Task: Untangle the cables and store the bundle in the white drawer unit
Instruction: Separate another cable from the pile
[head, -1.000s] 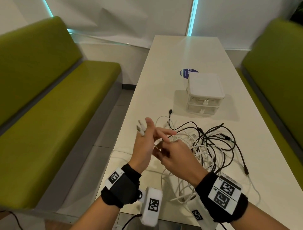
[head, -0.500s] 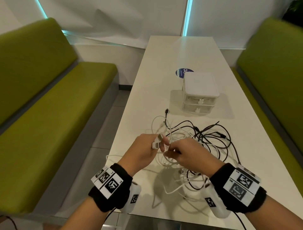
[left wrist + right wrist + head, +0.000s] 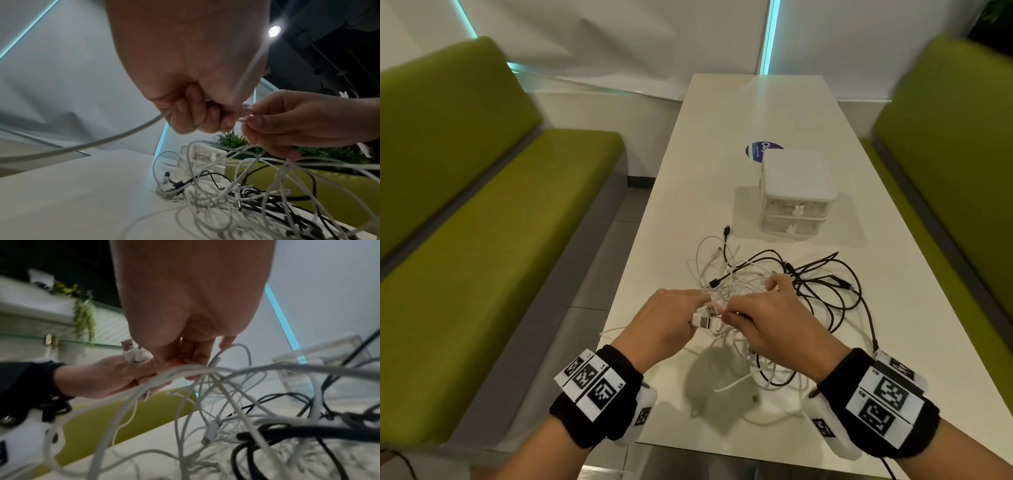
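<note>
A tangle of white and black cables [image 3: 784, 301] lies on the white table [image 3: 739, 120], in front of the white drawer unit [image 3: 796, 193]. My left hand [image 3: 671, 322] grips white cable ends, with two white USB plugs [image 3: 703, 317] sticking out of the fist; the plugs [image 3: 131, 352] also show in the right wrist view. My right hand [image 3: 767, 318] meets the left one and pinches white cable strands [image 3: 246, 113] just above the pile. Both drawers look closed.
A round blue sticker [image 3: 760, 149] lies on the table behind the drawer unit. Green benches [image 3: 482, 205] flank the table on the left and on the right [image 3: 945, 154]. The table's near edge [image 3: 722, 448] lies just past my wrists.
My left hand turned from open, raised fingers to a fist around the white plugs and dropped toward the pile. My right hand moved in to meet it at the cables.
</note>
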The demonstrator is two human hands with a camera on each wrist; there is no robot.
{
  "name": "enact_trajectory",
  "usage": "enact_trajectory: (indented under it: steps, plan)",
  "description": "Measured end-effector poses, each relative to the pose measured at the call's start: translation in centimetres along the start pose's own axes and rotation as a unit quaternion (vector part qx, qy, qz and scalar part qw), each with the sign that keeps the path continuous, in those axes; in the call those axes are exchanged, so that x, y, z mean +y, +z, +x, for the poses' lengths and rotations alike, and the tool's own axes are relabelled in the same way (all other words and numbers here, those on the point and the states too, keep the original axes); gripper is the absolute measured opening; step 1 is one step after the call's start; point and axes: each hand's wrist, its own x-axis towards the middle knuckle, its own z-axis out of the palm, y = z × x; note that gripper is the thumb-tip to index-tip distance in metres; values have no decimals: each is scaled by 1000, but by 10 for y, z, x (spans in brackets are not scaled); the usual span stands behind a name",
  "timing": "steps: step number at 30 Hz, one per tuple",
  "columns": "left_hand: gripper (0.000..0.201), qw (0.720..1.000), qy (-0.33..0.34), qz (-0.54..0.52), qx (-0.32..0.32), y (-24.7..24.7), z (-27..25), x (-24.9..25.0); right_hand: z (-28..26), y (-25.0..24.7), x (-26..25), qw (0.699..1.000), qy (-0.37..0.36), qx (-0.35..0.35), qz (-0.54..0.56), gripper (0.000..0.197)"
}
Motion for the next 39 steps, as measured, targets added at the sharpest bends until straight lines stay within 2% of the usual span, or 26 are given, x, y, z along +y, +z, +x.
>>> enact_trajectory:
  steps: [3,5,7,9,12,15,17,18,21,22,23,25,26,28,29,31,33,34,36,37,39]
  plan:
    - [19,998,-25,-15,59,-1,-1,-13,1,1,3,996,24,-28,78,24]
    - [18,992,-48,-42,108,-4,-3,-19,3,-2,6,989,53,-49,129,28]
    - [16,981,-74,-68,164,-11,-6,-26,3,-8,8,984,69,-65,149,30]
    - [24,967,-122,-68,212,-22,-7,-34,2,-12,12,984,75,-65,149,28]
    - [31,955,-204,-61,205,-27,-5,-44,1,-9,18,983,96,-58,144,32]
    - [32,953,-236,-81,173,-23,-5,-44,2,-1,19,987,105,-31,119,33]
    - [29,951,-215,-128,181,-23,-7,-41,1,4,21,988,113,-21,107,34]
    - [28,944,-197,-183,192,-24,-8,-39,1,6,23,988,117,-29,100,35]
    - [26,897,-151,-370,190,-27,-4,-23,-1,12,24,988,119,-51,88,36]
    - [32,899,-130,-384,164,-23,-2,-18,-1,13,23,989,113,-54,84,37]
    - [43,916,-108,-365,125,-18,0,-13,-1,14,20,990,103,-54,82,36]
    - [72,956,-68,-282,40,-5,4,-4,1,12,14,992,81,-48,89,31]
    - [75,972,-46,-230,8,1,5,0,2,10,11,992,73,-44,93,27]
    - [47,992,-12,-126,-20,7,5,7,3,6,9,993,56,-37,98,22]
    - [40,995,-12,-91,-29,8,5,11,3,5,9,993,50,-36,99,20]
    - [45,998,-8,-57,-37,9,3,14,1,7,11,994,45,-45,92,17]
    - [28,998,-10,-58,-32,7,3,12,0,9,11,994,50,-49,86,23]
    - [21,998,-8,-60,-28,6,4,10,0,8,10,994,50,-43,90,33]
    - [26,997,-9,-69,-17,-1,5,7,1,6,6,993,52,-28,102,59]
    - [29,997,-19,-76,-6,-5,5,5,1,5,5,992,54,-23,113,61]
    - [33,994,-43,-95,33,-12,5,-2,2,5,8,990,60,-17,124,49]
